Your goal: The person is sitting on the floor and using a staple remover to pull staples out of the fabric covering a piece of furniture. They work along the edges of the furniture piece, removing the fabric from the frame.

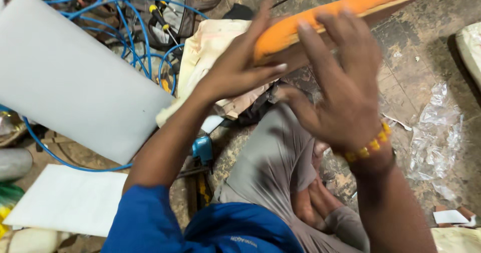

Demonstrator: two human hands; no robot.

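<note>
An orange padded piece [345, 10] with a flat board underside stretches from the centre to the upper right, held above my lap. My left hand [238, 65] presses against its near left end, fingers stretched along the edge. My right hand [340, 87], with a yellow bead bracelet at the wrist, lies over the piece's middle with fingers spread on the orange covering. Grey trousers [273, 157] cover my knees below it.
A large white foam sheet [70, 77] leans at the left over blue hoses [125, 27]. Cream fabric [210, 47] lies behind my left hand. A blue tool [203, 150] sits by my knee. Clear plastic wrap [436, 132] lies on the worn floor at the right.
</note>
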